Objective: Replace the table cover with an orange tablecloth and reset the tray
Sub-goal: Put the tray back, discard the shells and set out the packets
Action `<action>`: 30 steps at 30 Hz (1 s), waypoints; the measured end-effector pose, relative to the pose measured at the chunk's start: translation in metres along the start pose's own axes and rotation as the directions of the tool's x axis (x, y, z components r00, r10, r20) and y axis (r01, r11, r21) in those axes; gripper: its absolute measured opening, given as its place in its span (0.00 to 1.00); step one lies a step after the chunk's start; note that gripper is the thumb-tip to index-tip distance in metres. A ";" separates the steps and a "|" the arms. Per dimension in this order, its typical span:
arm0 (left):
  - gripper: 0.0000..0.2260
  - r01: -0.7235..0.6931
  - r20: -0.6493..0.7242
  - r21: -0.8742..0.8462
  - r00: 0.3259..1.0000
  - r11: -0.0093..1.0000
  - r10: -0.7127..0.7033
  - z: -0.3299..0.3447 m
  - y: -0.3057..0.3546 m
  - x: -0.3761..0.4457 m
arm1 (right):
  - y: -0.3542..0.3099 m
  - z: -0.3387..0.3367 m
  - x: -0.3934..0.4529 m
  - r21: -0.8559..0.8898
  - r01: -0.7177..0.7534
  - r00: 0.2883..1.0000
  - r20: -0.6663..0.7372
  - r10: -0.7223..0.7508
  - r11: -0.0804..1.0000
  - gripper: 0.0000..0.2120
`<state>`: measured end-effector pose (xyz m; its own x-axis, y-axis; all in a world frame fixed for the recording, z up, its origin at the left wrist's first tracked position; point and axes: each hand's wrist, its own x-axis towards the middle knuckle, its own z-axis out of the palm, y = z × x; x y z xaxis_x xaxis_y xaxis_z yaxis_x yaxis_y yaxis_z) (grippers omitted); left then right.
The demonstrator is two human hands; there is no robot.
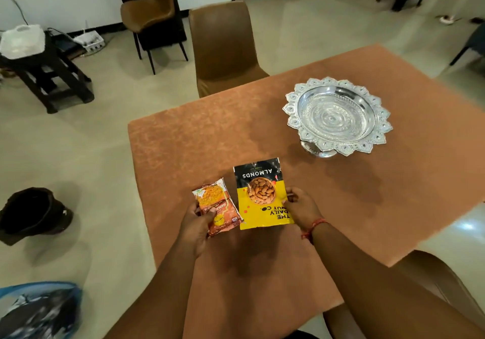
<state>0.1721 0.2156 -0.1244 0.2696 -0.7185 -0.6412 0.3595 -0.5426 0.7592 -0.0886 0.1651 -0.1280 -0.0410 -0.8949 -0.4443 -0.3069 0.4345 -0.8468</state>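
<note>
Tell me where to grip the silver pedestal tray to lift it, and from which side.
Grip the silver tray by its scalloped rim, one hand at each of two opposite edges, coming in from the sides. It stands on a narrow foot, so a single-edge grip would likely tip it. The bowl is empty. Both hands are busy: left hand holds a snack packet, right hand the almonds pouch.

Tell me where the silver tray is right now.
In the head view, the silver tray stands empty on the orange tablecloth, far right, beyond the almonds packet.
</note>
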 end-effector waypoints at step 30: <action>0.20 -0.193 0.262 0.072 0.950 0.979 0.168 0.286 0.134 0.002 | -0.107 -0.262 0.121 -0.079 0.109 0.970 -0.211 -0.123 0.991 0.13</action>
<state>-0.0347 0.0165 0.0082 0.0830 -0.8881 -0.4522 0.2355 -0.4234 0.8748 -0.3096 -0.0165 -0.0144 -0.2028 -0.9428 -0.2647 -0.3839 0.3252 -0.8642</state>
